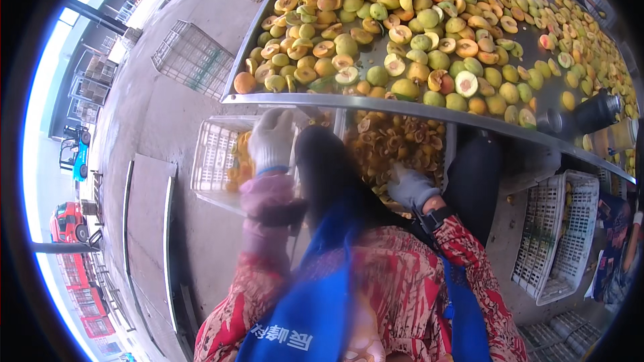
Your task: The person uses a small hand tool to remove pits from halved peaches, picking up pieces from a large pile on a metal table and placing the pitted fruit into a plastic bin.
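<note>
In the head view my left hand (272, 138), in a white knit glove, is over the near edge of a white plastic crate (209, 163) with yellow fruit pieces in it. Its fingers look curled, and whatever may lie inside them is hidden. My right hand (411, 188), gloved too, reaches down between my knees at a crate of brownish fruit halves (400, 143). Its fingertips are against these pieces, and I cannot tell whether they grip one. Beyond both hands, a metal-edged table (322, 101) carries a heap of whole and halved stone fruit (427, 25), some showing their pits.
A black bottle (596, 109) lies near the table's front edge. White crates (556, 236) stand on the floor at right; another crate (193, 58) is at left. Beside me is a flat cart (148, 241). People (621, 246) are partly visible at the right rim. Forklifts (75, 153) are far left.
</note>
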`<state>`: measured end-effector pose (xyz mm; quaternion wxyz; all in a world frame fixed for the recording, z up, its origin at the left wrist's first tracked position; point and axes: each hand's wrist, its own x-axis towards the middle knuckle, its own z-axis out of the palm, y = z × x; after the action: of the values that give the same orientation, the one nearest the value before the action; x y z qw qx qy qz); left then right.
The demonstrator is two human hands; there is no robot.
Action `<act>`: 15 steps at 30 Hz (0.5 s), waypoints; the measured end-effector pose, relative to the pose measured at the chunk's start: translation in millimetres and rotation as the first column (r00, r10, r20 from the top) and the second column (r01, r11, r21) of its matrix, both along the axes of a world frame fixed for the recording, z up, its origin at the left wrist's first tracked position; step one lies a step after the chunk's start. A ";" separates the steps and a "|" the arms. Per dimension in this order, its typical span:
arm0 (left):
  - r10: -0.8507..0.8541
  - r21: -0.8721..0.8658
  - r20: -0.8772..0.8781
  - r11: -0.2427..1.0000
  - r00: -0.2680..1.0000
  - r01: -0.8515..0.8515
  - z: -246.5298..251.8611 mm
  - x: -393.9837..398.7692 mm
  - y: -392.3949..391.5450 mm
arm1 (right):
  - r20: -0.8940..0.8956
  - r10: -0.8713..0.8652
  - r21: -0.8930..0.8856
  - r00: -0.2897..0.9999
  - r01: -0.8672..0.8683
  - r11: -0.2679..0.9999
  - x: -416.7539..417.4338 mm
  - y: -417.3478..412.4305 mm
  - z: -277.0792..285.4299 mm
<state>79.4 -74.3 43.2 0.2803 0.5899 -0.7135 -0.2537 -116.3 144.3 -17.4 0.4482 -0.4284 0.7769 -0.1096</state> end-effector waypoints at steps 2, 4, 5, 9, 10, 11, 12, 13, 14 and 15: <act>0.116 -0.273 0.490 0.962 0.864 0.026 10.7 14.2 -22.2 | 0.025 -0.071 -0.095 0.997 0.073 0.993 1.5 -1.0 -14.0; 0.019 -0.189 0.458 0.979 0.889 0.076 19.9 -5.9 -37.6 | 0.015 -0.171 -0.240 0.985 0.170 0.956 7.8 -4.8 -29.9; -0.062 -0.106 0.400 0.988 0.914 0.113 26.7 -28.9 -41.1 | 0.070 -0.174 -0.245 0.982 0.186 0.952 5.2 -5.1 -32.3; -0.276 -0.225 0.471 0.881 0.838 0.417 14.1 -130.3 -72.8 | 0.147 -0.168 -0.280 0.975 0.204 0.938 5.8 -10.2 -25.1; -0.322 -0.163 0.512 0.874 0.796 0.459 15.4 -163.6 -75.1 | 0.142 -0.175 -0.308 0.974 0.211 0.928 3.7 -8.2 -31.4; -0.321 -0.149 0.580 0.862 0.749 0.485 8.1 -184.9 -87.0 | 0.161 -0.139 -0.349 0.977 0.188 0.918 3.7 -7.5 -39.6; -0.353 -0.077 0.648 0.851 0.675 0.519 3.0 -201.0 -87.6 | 0.177 -0.108 -0.383 0.978 0.169 0.908 2.5 -8.2 -41.0; -0.384 -0.002 0.707 0.839 0.594 0.545 -0.9 -212.5 -89.2 | 0.155 -0.112 -0.382 0.982 0.164 0.909 0.2 -10.0 -42.0; -0.351 -0.027 0.717 0.849 0.602 0.528 -8.1 -219.7 -96.7 | 0.134 -0.115 -0.382 0.984 0.158 0.911 -0.5 -10.4 -41.5; -0.315 -0.053 0.728 0.860 0.609 0.507 -17.4 -223.4 -105.1 | 0.115 -0.114 -0.382 0.987 0.149 0.912 -0.4 -10.9 -36.3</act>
<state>-144.0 -179.5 25.8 -0.0032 0.4184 -0.9080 0.0232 -116.7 133.4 -53.7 0.3802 -0.4503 0.7457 -0.3109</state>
